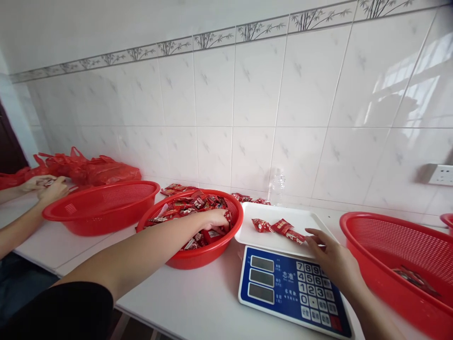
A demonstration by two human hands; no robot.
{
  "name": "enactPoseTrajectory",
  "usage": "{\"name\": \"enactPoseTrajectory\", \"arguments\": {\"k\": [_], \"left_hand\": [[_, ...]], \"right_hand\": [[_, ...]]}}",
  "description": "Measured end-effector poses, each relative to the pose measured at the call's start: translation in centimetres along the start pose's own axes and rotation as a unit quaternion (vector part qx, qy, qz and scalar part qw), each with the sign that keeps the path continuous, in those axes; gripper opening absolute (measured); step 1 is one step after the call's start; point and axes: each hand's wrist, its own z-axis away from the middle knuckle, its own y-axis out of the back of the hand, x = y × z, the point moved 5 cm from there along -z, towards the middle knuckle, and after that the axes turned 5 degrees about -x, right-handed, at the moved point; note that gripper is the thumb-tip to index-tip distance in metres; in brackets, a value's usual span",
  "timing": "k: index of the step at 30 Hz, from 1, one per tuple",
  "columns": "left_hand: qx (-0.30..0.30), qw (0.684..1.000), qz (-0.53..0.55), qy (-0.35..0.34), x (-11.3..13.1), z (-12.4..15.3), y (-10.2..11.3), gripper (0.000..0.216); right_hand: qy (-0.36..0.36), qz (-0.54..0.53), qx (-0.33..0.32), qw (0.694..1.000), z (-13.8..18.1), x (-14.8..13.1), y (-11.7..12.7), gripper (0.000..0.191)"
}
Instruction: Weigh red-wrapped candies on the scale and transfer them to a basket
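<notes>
My left hand reaches down into a red plastic basket heaped with small red snack packets. Its fingers curl around packets near the basket's right side, and the fingertips are partly hidden. On the white tray of a digital scale lie a few red packets in a row. My right hand hovers over the tray's front right edge, fingers stretched apart, tips beside the end of the rightmost packet. Below it is the scale's blue keypad panel; its displays look blank.
At right stands another red basket with some packets inside. On the left are a red basket, red plastic bags and another person's hands holding something small. A clear bottle and loose packets sit by the tiled wall.
</notes>
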Motion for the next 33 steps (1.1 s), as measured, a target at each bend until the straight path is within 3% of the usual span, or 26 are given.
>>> {"name": "enactPoseTrajectory", "arguments": {"k": [7,14,20,23,27,30,33], "left_hand": [[0.031,0.996,0.07,-0.042,2.4,2.5,2.6,0.028],[0.069,0.989,0.067,-0.114,6.3,3.1,1.9,0.025],[0.063,0.983,-0.012,-0.173,8.9,2.4,-1.6,0.04],[0.014,0.975,-0.122,-0.186,9.6,2.3,-4.2,0.069],[-0.078,0.933,-0.299,-0.184,10.1,2.0,-7.9,0.097],[-0.125,0.904,-0.357,-0.201,10.4,1.6,-10.0,0.098],[-0.13,0.89,-0.37,-0.234,10.9,1.5,-11.2,0.091]], "right_hand": [[-0.009,-0.008,-0.011,1.0,-0.2,0.1,-0.1,0.037],[0.009,-0.019,-0.015,1.0,-0.1,-0.6,0.0,0.039],[0.011,-0.026,-0.01,1.0,-0.4,-0.4,-0.2,0.038],[0.023,-0.027,-0.004,0.999,-0.7,-0.3,-0.2,0.038],[0.034,-0.031,0.008,0.999,-0.7,-0.6,-0.1,0.036],[0.041,-0.033,0.013,0.999,-0.6,-1.0,0.1,0.035],[0.046,-0.038,0.017,0.998,-0.5,-1.3,0.2,0.035]]}}
